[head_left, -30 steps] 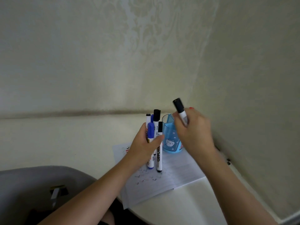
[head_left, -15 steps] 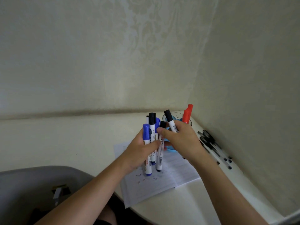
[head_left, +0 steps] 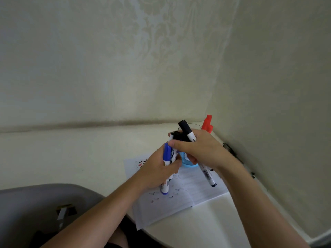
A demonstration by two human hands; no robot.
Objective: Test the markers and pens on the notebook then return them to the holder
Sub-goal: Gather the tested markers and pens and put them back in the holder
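A bundle of markers is gripped in the left hand and a black-capped marker in the right hand, above the notebook. The holder (half hidden between the hands) can be tipped, or the bundle dropped, if one marker is pulled carelessly.

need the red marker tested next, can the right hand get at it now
Probably, but not cleanly: the red marker stands behind the right hand with nothing between, yet its fingers grip a black-capped marker.
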